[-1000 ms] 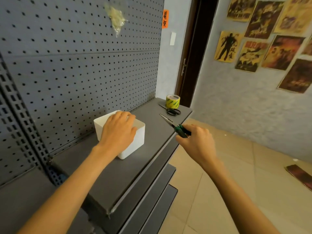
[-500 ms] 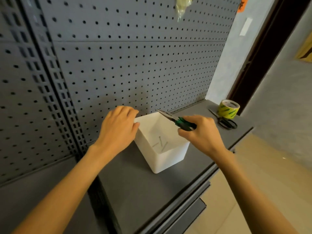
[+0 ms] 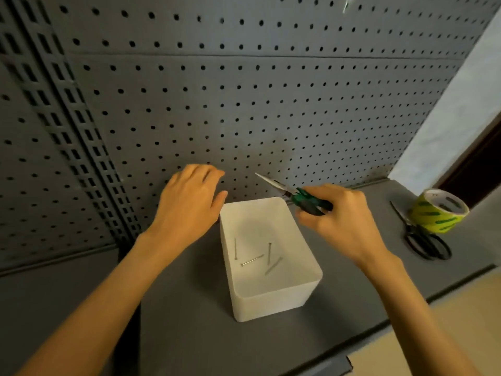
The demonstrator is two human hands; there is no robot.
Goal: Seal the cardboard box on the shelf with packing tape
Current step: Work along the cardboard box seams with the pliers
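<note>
left hand (image 3: 189, 204) now off the bin (image 3: 268, 256) top, fingers loosely spread at its far-left corner | right hand (image 3: 336, 221) grips pliers (image 3: 295, 195) over far rim | tape (image 3: 437, 210), scissors (image 3: 423, 237) right of fingers, untouched | sealing not begun; no cardboard box seen

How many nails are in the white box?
4. All lie on the floor of the white box: one at the left, one in the middle, two at the right.
</note>
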